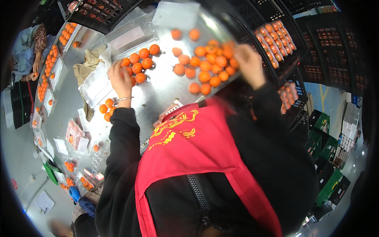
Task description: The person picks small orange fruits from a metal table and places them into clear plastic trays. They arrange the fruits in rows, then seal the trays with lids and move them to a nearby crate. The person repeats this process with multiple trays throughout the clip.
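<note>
Small orange citrus fruits (205, 66) lie in a loose heap on a shiny metal table (157, 91). My right hand (249, 63), blurred, is at the heap's right edge, touching or close to the outer fruits; whether it grips one cannot be told. My left hand (122, 83), with a thin bracelet at the wrist, rests over a smaller cluster of the fruits (137, 67), its fingers curved round some of them and partly hiding them. Several more fruits (109, 103) sit beside my left wrist. Two fruits (194, 34) lie apart at the table's far side.
A brown cloth (90, 63) and white sheets (96, 86) lie left of my left hand. Clear plastic trays (127, 37) are beyond it. Black crates hold packed fruit (275, 43) at right. Co-workers' hands, one bare (36, 63), one blue-gloved (75, 193), are at left.
</note>
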`<move>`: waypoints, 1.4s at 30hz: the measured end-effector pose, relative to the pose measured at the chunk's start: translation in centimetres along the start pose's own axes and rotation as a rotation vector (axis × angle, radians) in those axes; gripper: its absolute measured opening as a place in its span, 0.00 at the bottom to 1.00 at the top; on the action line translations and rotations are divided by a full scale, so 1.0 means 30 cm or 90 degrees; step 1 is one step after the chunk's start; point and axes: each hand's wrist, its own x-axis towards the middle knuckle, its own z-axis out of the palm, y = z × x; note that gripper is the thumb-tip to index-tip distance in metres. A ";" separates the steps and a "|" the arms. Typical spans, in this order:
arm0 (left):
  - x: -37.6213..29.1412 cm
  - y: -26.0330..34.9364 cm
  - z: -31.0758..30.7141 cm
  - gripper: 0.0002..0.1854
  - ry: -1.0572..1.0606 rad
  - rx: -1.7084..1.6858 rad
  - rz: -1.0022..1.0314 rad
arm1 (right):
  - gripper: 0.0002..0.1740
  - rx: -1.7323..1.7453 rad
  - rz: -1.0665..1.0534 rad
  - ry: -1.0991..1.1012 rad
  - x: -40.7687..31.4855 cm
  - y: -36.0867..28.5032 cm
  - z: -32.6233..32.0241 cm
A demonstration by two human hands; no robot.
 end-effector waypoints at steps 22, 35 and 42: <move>-0.078 0.554 0.267 0.36 -0.391 -0.241 0.203 | 0.33 0.055 -0.026 0.066 -0.222 0.099 0.272; 0.106 0.532 0.475 0.45 -0.442 -0.101 0.261 | 0.29 -0.140 -0.053 0.214 -0.158 0.172 0.143; 0.063 0.556 0.460 0.26 -0.442 -0.140 0.420 | 0.26 -0.139 -0.082 0.091 -0.061 0.240 0.191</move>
